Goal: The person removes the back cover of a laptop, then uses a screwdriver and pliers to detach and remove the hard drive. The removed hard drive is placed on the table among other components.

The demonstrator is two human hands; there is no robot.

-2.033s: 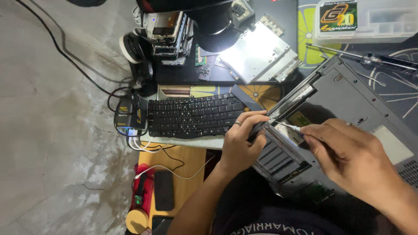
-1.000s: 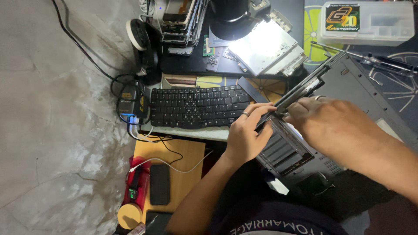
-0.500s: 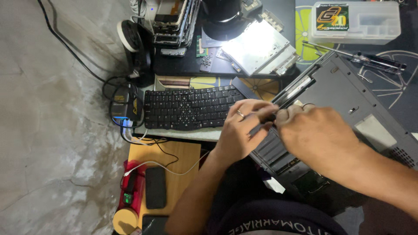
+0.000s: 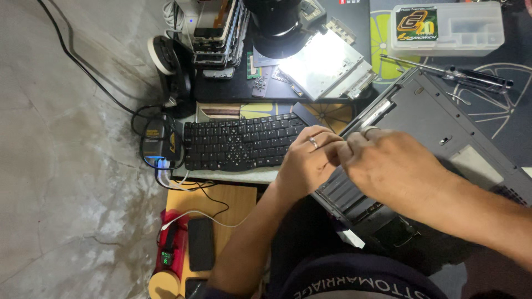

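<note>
An upturned grey laptop (image 4: 443,138) lies tilted on the person's lap, and all other things are told from it. The left hand (image 4: 307,160) rests on its left edge, fingers curled together, and it wears a ring. The right hand (image 4: 388,166) lies over the same edge, just beside the left one and touching it. Both grips are closed on something small at the laptop's edge, but the fingers hide it, so one cannot tell what they pinch. A thin silver strip (image 4: 374,113) runs along the edge just above the hands. Left of the laptop, touching the left hand's side, lies a black keyboard (image 4: 238,143). Above the laptop, a bright silver drive (image 4: 327,63) lies under a black lamp (image 4: 277,25). To the upper right lie a screwdriver (image 4: 460,75) and a clear plastic box (image 4: 449,27). Down-left of the laptop a black phone (image 4: 200,243) rests on a wooden board (image 4: 238,205).
</note>
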